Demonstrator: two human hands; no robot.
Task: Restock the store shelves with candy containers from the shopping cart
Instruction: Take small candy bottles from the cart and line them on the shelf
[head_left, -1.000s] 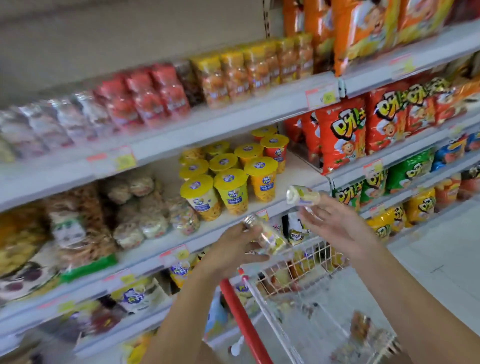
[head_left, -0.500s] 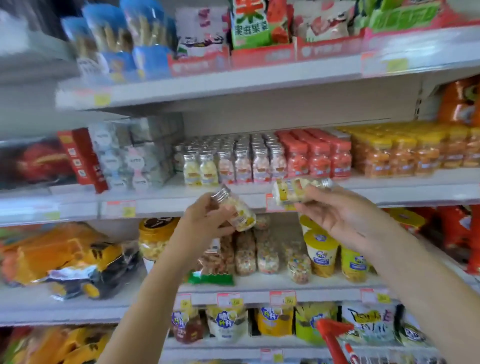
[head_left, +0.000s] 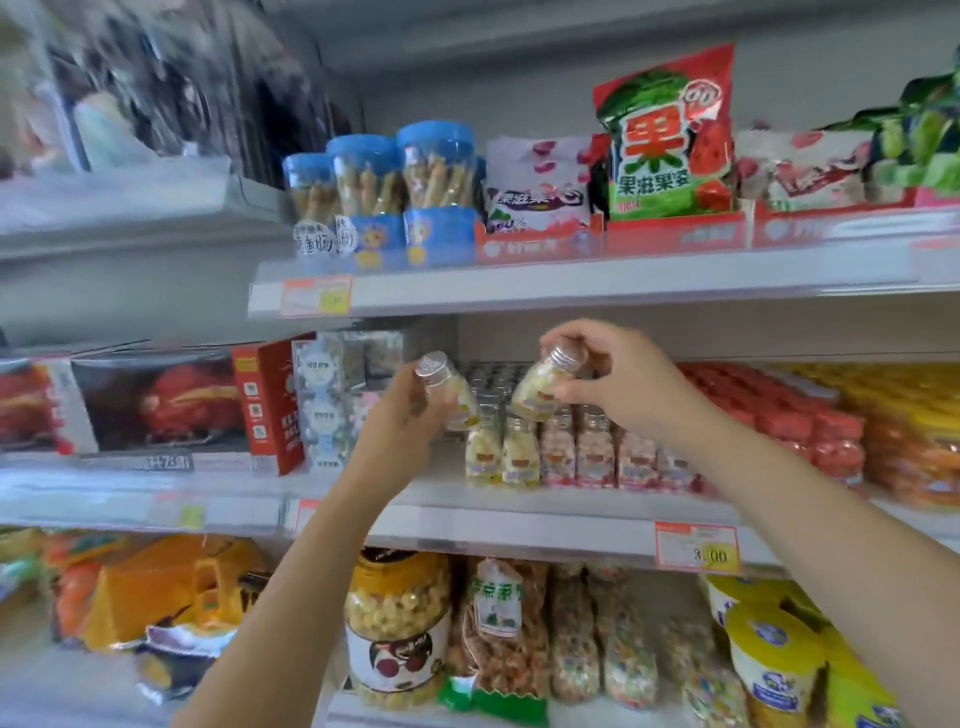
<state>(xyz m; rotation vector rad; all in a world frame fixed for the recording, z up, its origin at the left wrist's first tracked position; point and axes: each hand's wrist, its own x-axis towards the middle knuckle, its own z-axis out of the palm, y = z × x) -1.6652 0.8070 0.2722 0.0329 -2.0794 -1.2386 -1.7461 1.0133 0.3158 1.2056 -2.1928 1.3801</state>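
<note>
Bottles gripped, one per hands: left hand (head_left: 410, 415) holds yellow candy bottle (head_left: 449, 392), right hand (head_left: 618, 382) another (head_left: 537, 387). Both tilted over matching row (head_left: 501, 457) at 6 o'clock, probably lining up for placement.

Both hands are raised to the middle shelf (head_left: 519, 501). The left hand (head_left: 402, 415) grips a small silver-capped candy bottle (head_left: 451, 392), tilted left; the right hand (head_left: 621, 379) grips another candy bottle (head_left: 540, 387), tilted right. Just below them, matching yellow bottles (head_left: 501, 454) stand at the shelf's near edge, pink bottles (head_left: 597, 457) to their right.
</note>
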